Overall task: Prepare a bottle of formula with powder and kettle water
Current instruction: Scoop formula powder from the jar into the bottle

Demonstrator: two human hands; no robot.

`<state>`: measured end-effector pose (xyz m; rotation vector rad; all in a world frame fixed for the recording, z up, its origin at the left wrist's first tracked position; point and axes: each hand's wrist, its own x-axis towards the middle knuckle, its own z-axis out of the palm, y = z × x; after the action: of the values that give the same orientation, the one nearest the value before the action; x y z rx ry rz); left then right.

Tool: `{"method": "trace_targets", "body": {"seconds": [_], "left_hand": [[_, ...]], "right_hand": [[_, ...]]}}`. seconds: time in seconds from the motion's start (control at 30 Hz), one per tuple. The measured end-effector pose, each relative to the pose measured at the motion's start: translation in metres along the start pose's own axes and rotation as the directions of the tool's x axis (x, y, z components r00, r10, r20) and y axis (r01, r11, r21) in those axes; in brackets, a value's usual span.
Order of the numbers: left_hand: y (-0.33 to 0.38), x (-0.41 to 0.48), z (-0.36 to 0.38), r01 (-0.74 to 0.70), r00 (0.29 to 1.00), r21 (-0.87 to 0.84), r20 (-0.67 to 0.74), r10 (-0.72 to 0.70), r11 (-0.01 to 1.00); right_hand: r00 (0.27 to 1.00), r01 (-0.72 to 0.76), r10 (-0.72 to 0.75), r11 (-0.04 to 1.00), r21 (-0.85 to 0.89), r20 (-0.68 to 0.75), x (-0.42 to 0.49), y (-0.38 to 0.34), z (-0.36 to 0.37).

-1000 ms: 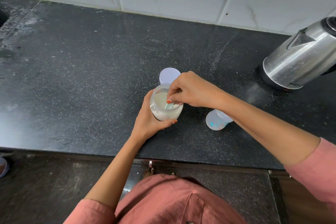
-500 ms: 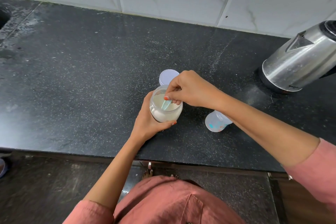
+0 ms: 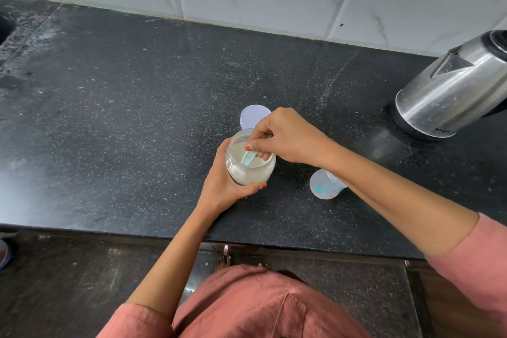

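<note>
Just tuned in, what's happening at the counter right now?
A person is scooping formula powder. The left hand grips the open powder jar, and the right hand pinches a pale blue scoop dipped into the powder. The jar's white lid lies on the black counter just behind it. The translucent baby bottle sits to the right, partly under the right forearm, and the steel kettle is at the far right.

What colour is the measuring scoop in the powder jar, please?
Pale teal measuring scoop, head view.
</note>
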<state>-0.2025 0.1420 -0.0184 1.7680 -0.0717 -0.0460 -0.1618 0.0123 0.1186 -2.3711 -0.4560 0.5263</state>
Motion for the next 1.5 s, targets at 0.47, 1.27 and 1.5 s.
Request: {"method": "trace_targets", "body": {"seconds": [0.47,1.27,1.5], "left_hand": [[-0.001,0.0,-0.001,0.008,1.0,0.017,-0.002,-0.008,1.0],[-0.008,0.002,0.001,-0.027,1.0,0.005,-0.015,0.027,1.0],[-0.007,0.002,0.001,-0.057,0.998,0.005,-0.017,0.057,0.998]], "right_hand": [[0.999,0.006,-0.006,1.0,-0.006,0.044,0.005,0.0,-0.003],[0.938,-0.255,0.338,0.824,0.506,-0.079,-0.008,0.039,-0.015],[0.918,-0.255,0.391,0.706,0.66,-0.064,-0.016,0.05,-0.016]]}}
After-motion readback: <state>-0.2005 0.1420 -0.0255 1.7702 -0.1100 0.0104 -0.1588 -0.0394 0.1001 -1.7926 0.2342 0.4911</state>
